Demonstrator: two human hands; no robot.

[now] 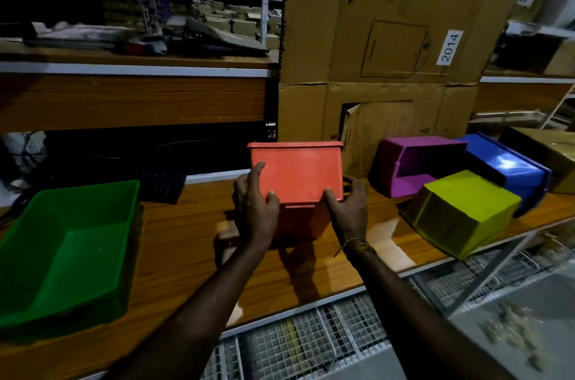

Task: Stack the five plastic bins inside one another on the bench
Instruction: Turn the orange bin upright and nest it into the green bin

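Note:
An orange bin (298, 172) is held above the middle of the wooden bench (186, 242), its flat base turned towards me. My left hand (253, 202) grips its left side and my right hand (347, 205) grips its right lower corner, thumbs on the base. A green bin (67, 250) stands upright and open at the bench's left end. A purple bin (413, 162) lies on its side at the right. In front of it a yellow bin (463, 211) lies tipped over near the bench edge. A blue bin (510, 171) lies tipped behind the yellow one.
Large cardboard boxes (389, 37) stand against the back of the bench behind the bins. A dark keyboard (158, 185) lies behind the green bin. Another carton (547, 152) sits at far right. Wire mesh baskets (311, 339) run below the bench's front edge.

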